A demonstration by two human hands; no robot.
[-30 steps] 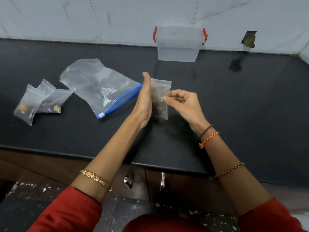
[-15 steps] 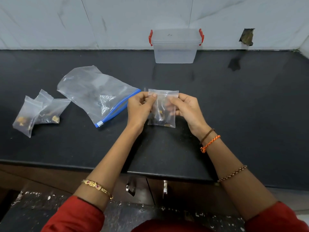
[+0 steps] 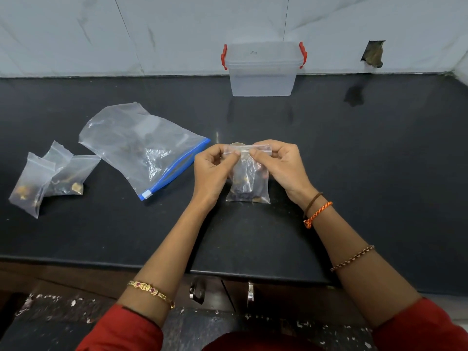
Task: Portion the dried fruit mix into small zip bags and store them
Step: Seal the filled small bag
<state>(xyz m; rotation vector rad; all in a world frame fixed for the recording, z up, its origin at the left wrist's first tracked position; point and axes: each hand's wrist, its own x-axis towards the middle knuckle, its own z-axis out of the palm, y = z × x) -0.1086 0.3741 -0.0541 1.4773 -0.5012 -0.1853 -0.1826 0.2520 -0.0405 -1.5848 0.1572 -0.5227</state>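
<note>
Black stone counter (image 3: 354, 173), head view, contents as follows.

Item, centre: small zip bag (image 3: 249, 178), clear, dark fruit pieces settled at its bottom, lower edge resting on the counter. Left hand (image 3: 211, 171) and right hand (image 3: 281, 164) both pinch its top seal strip between thumb and fingers, thumbs close together near the middle of the strip.

Item, ten o'clock of the hands: large zip bag (image 3: 141, 148), blue slider edge, lying flat, some dark fruit inside, mouth toward the hands.

Item, nine o'clock, well apart: two filled small bags (image 3: 48, 178), overlapping.

Item, twelve o'clock, against the white wall: clear storage box (image 3: 262, 72), red clips, lid on.

Step judged: pressing the seal closed on a third portion.

Risks judged: seal may catch only in the middle, where the thumbs sit, leaving the corners open, so fruit spills when the bag is lifted to the box. Trapped air could pop the strip. The large bag's mouth looks unsealed; a nudge could scatter its contents.
</note>
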